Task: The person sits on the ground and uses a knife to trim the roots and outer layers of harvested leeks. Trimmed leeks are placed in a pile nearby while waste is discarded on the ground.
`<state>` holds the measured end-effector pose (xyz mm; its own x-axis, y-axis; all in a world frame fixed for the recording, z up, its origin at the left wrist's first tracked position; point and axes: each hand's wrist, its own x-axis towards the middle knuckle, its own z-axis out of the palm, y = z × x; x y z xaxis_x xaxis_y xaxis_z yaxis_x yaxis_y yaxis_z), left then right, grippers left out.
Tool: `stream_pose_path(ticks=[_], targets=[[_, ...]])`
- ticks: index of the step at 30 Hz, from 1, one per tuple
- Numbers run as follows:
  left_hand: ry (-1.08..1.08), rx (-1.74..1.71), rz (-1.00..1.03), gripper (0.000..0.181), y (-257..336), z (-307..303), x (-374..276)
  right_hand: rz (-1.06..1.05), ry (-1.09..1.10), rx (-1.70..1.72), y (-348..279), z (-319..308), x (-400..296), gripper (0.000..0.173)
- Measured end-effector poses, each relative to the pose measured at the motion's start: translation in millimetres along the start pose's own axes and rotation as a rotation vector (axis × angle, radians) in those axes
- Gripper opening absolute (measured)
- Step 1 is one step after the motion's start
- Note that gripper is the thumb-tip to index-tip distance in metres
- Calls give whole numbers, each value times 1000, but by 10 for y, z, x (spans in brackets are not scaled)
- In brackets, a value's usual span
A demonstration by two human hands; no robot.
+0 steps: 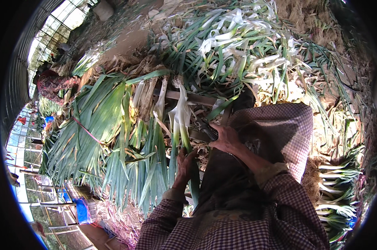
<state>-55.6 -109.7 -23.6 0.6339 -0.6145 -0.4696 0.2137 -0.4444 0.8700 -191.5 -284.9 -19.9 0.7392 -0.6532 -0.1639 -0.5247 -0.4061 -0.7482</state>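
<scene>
My left hand point(185, 163) grips a leek point(182, 115) around its green leaves, just below the pale shank. Its white shank and roots point away from me, with loose pale outer skin hanging at one side. In my right hand point(225, 138) is a black-handled tool point(206, 128), perhaps an air blow gun, its front end close to the shank. Several more leeks point(159, 100) lie to the left, roots outward and leaves towards me. Beyond them, a pink tie point(87, 130) crosses a thick bundle of green leaves point(94, 118).
Stripped leaves and white skins point(232, 40) form a large heap ahead. At the lower right, leeks point(335, 187) lie in a row. A checked cloth point(275, 122) covers my right knee. Another person point(55, 86) sits at the far left, above blue packages point(83, 211) and pink ties point(126, 225).
</scene>
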Motion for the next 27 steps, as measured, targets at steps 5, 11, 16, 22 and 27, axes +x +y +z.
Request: stream_pose_path(ticks=[5, 11, 16, 22, 27], targets=[[105, 511, 268, 60, -340, 45, -34, 16, 53, -46, 15, -77, -111, 88], [96, 587, 513, 84, -684, 29, 81, 38, 39, -70, -12, -126, -272, 87], [37, 621, 373, 89, -466, -36, 20, -85, -20, 39, -81, -197, -786, 85], [11, 568, 413, 92, -327, -17, -11, -43, -252, 58, -245, -392, -1471, 90], [59, 580, 438, 77, -538, -63, 22, -48, -137, 6, -113, -345, -1255, 90]])
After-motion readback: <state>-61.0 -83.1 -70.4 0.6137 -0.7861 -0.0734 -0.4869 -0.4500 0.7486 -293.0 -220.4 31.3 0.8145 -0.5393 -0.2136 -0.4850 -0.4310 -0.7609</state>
